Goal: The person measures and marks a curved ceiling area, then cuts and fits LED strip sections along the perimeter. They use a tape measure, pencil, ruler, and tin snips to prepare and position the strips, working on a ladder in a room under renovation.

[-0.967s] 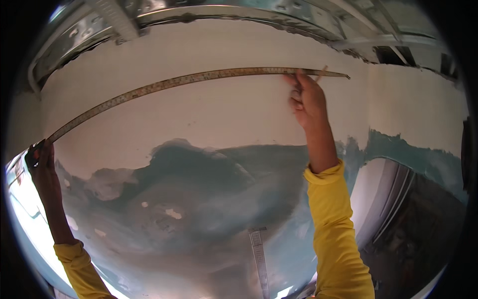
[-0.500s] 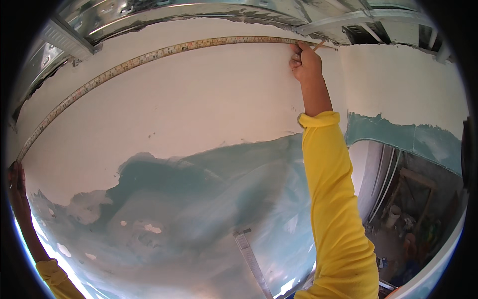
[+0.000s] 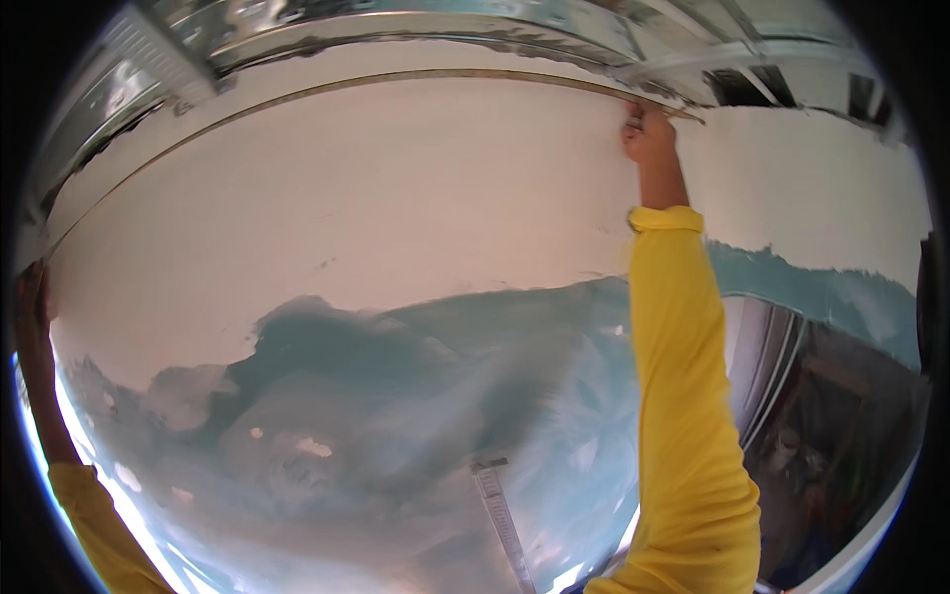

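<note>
A long, worn tape measure blade [image 3: 445,73] stretches across the top of the wall, just below the metal ceiling framing, and shows as a thin line from nearly edge-on. Near its right end my right hand [image 3: 649,137], raised high, is closed on the blade with bent fingers. A thin stick-like thing pokes out beside that hand; its kind is too blurred to tell. At the far left rim my left hand [image 3: 36,295] is closed at the blade's other end, dim and partly cut off. Whether a tape case sits in it cannot be seen.
The wall [image 3: 426,188] is pale above and patchy blue-green below. Metal ceiling channels [image 3: 426,22] run overhead. A metal strip [image 3: 503,520] rises at the lower middle. At right, an opening [image 3: 821,445] shows a dim, cluttered space.
The tape blade has turned from showing its marked face to nearly edge-on. My left hand sits higher in view; my right hand appears farther right and slightly lower. The whole view has shifted somewhat.
</note>
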`<state>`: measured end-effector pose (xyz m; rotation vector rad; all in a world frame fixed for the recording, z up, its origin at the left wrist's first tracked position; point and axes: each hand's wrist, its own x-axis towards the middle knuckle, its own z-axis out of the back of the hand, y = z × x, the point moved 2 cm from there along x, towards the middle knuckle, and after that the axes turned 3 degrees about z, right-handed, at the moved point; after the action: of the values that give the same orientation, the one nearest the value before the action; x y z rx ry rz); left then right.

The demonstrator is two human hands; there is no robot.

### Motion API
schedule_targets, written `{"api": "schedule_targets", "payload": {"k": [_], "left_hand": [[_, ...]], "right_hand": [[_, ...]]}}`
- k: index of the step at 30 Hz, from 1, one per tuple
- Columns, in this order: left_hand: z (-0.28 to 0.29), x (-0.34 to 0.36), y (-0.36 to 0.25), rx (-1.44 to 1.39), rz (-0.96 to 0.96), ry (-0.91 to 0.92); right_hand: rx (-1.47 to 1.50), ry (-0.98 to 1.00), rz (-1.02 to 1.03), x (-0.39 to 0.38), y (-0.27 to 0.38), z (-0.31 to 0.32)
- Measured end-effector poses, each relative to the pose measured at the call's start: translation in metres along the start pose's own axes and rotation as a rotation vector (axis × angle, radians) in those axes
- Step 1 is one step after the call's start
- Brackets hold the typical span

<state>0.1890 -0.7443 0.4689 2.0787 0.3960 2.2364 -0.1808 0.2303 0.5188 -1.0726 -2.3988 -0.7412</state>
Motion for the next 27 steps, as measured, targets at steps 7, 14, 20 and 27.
{"api": "schedule_targets", "payload": {"k": [7, 14, 20, 27], "left_hand": [[-0.019, -0.024, -0.158, -1.018, 0.716, -0.501], [0.058, -0.021, -0.207, -0.927, 0.670, -0.470], [0.108, -0.098, -0.185, -0.964, 0.563, -0.770], [0.152, -0.119, -0.151, -0.800, 0.476, -0.989]], "right_hand": [[-0.209, 0.435, 0.086, 0.181, 0.105, 0.066], [-0.111, 0.259, 0.023, 0.167, 0.042, 0.093], [-0.144, 0.217, -0.036, 0.144, 0.062, 0.069], [-0.260, 0.380, 0.072, 0.169, 0.060, 0.089]]}}
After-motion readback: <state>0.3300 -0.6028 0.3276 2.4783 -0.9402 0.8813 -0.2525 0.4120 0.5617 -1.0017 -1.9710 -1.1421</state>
